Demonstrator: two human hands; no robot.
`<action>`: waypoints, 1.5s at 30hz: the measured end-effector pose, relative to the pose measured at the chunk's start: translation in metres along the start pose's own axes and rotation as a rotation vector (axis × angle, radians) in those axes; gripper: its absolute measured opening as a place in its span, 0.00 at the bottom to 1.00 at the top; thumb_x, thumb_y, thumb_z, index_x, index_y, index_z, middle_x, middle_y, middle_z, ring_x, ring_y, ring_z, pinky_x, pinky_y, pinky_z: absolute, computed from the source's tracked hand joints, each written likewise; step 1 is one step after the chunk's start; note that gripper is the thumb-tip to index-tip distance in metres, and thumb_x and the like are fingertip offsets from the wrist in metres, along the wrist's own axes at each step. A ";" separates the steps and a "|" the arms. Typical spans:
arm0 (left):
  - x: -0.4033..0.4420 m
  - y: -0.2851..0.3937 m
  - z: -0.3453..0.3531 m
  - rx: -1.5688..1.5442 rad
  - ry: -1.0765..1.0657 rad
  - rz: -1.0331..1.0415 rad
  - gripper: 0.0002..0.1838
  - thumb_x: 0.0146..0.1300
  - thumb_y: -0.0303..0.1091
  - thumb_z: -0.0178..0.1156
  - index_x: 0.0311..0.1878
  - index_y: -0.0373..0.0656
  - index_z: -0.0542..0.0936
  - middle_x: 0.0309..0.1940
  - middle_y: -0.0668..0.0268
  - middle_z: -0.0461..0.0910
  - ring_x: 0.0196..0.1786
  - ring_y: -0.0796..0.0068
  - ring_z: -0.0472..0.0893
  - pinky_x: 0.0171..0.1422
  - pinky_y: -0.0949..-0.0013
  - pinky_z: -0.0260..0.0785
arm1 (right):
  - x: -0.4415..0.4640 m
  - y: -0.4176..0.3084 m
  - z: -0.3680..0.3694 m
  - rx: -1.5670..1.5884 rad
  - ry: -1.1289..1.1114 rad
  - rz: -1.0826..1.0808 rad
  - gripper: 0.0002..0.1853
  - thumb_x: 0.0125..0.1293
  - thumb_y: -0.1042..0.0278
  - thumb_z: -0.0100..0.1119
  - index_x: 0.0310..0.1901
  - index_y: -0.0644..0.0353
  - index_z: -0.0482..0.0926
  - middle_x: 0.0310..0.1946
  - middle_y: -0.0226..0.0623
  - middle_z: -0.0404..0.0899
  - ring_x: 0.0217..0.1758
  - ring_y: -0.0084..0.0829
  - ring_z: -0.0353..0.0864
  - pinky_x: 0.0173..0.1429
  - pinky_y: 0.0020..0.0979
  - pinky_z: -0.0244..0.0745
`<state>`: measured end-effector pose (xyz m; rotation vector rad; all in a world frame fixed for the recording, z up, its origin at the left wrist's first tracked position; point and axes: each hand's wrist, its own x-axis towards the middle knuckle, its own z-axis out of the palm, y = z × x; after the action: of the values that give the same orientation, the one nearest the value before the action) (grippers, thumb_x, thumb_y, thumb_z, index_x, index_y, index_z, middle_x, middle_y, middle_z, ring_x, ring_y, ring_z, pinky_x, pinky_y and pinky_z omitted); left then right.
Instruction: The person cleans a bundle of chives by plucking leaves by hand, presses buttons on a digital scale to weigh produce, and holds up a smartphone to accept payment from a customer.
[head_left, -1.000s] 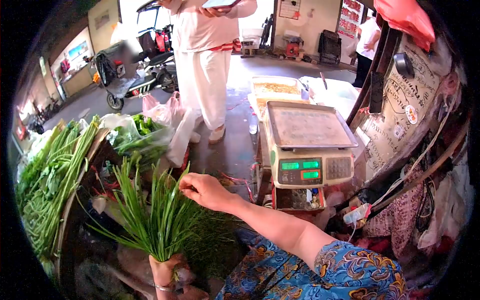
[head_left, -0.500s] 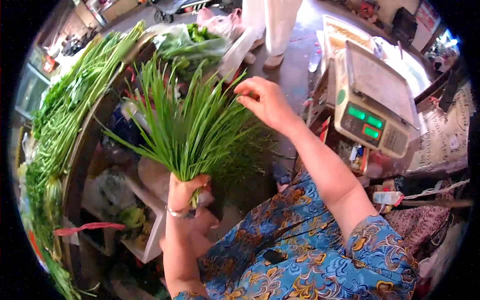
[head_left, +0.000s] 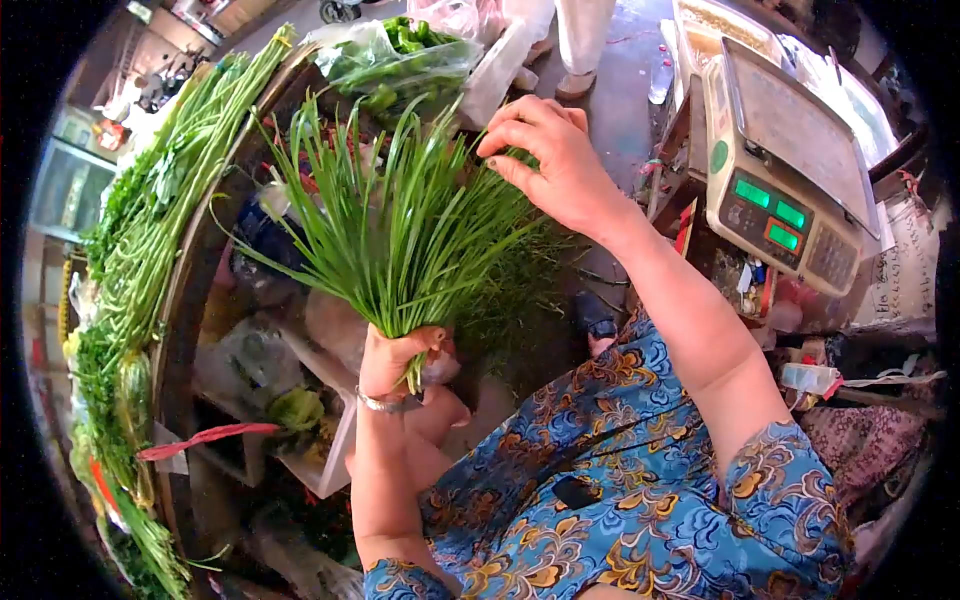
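A fanned bunch of garlic chives (head_left: 400,230) stands upright in my left hand (head_left: 398,360), with long green blades spreading upward. My left fingers are wrapped round its lower stems, and a few stem ends poke out below the grip. My right hand (head_left: 550,165) is at the upper right of the bunch, beside the blade tips. Its thumb and forefinger are drawn together in a pinch; whatever lies between them is too small to make out.
Bundles of long-stemmed greens (head_left: 175,210) line a curved ledge on the left. Bagged green peppers (head_left: 400,65) lie at the back. A lit digital scale (head_left: 785,225) stands at right. Loose thin greens (head_left: 520,300) lie below the bunch. A person's light trousers (head_left: 583,35) show behind.
The view has shifted, so the surroundings sit differently in frame. My right hand has risen slightly along the blade tips. My left hand keeps its hold on the garlic chives.
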<state>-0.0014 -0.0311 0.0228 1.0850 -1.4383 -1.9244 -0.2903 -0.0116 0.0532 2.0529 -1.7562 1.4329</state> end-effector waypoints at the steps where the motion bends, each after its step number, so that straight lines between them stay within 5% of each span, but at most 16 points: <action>1: 0.001 -0.002 -0.001 0.003 0.005 -0.001 0.19 0.44 0.20 0.60 0.44 0.33 0.78 0.30 0.61 0.81 0.26 0.71 0.79 0.29 0.70 0.72 | -0.001 -0.004 0.000 -0.063 0.039 -0.041 0.05 0.55 0.65 0.66 0.34 0.48 0.82 0.41 0.27 0.77 0.51 0.32 0.72 0.56 0.38 0.61; 6: 0.002 -0.003 0.004 -0.132 0.008 -0.030 0.14 0.47 0.17 0.65 0.40 0.34 0.80 0.27 0.61 0.82 0.25 0.72 0.80 0.30 0.71 0.73 | -0.009 -0.023 0.013 0.046 -0.046 -0.053 0.11 0.52 0.55 0.69 0.35 0.46 0.83 0.43 0.25 0.77 0.54 0.35 0.68 0.59 0.44 0.56; 9: 0.004 -0.005 0.005 -0.161 -0.026 -0.015 0.15 0.46 0.16 0.65 0.41 0.33 0.80 0.28 0.61 0.82 0.26 0.72 0.80 0.30 0.71 0.73 | -0.011 -0.030 0.017 0.060 -0.131 0.034 0.11 0.52 0.62 0.71 0.37 0.49 0.82 0.39 0.26 0.75 0.52 0.31 0.68 0.62 0.37 0.52; 19: 0.003 -0.002 0.007 0.010 0.011 -0.029 0.17 0.46 0.20 0.68 0.42 0.34 0.79 0.29 0.62 0.81 0.26 0.72 0.79 0.29 0.73 0.71 | -0.013 -0.036 0.025 -0.004 -0.076 -0.018 0.05 0.53 0.69 0.64 0.30 0.55 0.77 0.31 0.29 0.75 0.43 0.32 0.72 0.58 0.38 0.56; 21: 0.001 0.005 0.013 -0.030 -0.023 -0.020 0.16 0.46 0.20 0.68 0.42 0.34 0.79 0.28 0.62 0.81 0.25 0.72 0.79 0.28 0.73 0.70 | -0.013 -0.034 0.028 0.046 0.012 0.064 0.07 0.51 0.63 0.63 0.27 0.54 0.76 0.29 0.31 0.76 0.44 0.36 0.73 0.55 0.42 0.57; 26: 0.000 0.000 0.008 -0.044 -0.048 -0.005 0.16 0.47 0.20 0.67 0.42 0.34 0.79 0.27 0.62 0.81 0.25 0.72 0.79 0.26 0.73 0.69 | -0.001 -0.001 0.017 0.096 0.235 0.105 0.06 0.52 0.71 0.64 0.27 0.56 0.74 0.27 0.36 0.78 0.36 0.43 0.75 0.43 0.40 0.66; 29: -0.001 0.000 0.007 0.002 -0.037 -0.008 0.15 0.48 0.19 0.66 0.41 0.33 0.79 0.27 0.61 0.81 0.25 0.71 0.79 0.27 0.73 0.69 | 0.002 -0.004 0.002 0.253 0.168 0.168 0.13 0.55 0.74 0.62 0.43 0.52 0.79 0.28 0.36 0.79 0.36 0.41 0.77 0.43 0.39 0.69; 32: 0.002 -0.001 0.008 0.140 -0.040 0.068 0.14 0.45 0.18 0.63 0.39 0.34 0.80 0.28 0.61 0.82 0.27 0.72 0.79 0.29 0.73 0.69 | 0.002 0.002 0.004 0.072 0.091 -0.064 0.23 0.56 0.73 0.62 0.54 0.43 0.78 0.28 0.29 0.80 0.35 0.36 0.78 0.43 0.41 0.69; 37: -0.006 0.011 0.010 0.194 -0.074 -0.009 0.16 0.44 0.19 0.61 0.40 0.33 0.83 0.37 0.60 0.84 0.35 0.68 0.82 0.40 0.69 0.76 | -0.005 0.015 0.014 -0.152 0.021 -0.112 0.06 0.53 0.68 0.62 0.34 0.48 0.82 0.29 0.28 0.80 0.39 0.34 0.79 0.49 0.40 0.66; 40: 0.008 -0.028 -0.025 0.304 -0.072 0.087 0.11 0.46 0.20 0.61 0.35 0.35 0.85 0.39 0.60 0.83 0.39 0.66 0.82 0.40 0.69 0.75 | -0.011 0.011 0.012 -0.228 -0.036 -0.052 0.02 0.55 0.68 0.58 0.31 0.50 0.78 0.30 0.29 0.77 0.40 0.34 0.75 0.49 0.41 0.63; 45: 0.014 -0.020 0.000 0.086 -0.031 0.120 0.03 0.53 0.22 0.57 0.30 0.40 0.78 0.21 0.67 0.74 0.18 0.75 0.66 0.24 0.70 0.59 | -0.023 0.001 0.005 -0.262 -0.069 0.144 0.10 0.54 0.79 0.53 0.36 0.52 0.78 0.35 0.35 0.77 0.49 0.38 0.72 0.56 0.42 0.58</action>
<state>-0.0081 -0.0352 -0.0005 0.9871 -1.5793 -1.8179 -0.2862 0.0020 0.0342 1.8967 -2.0323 1.1022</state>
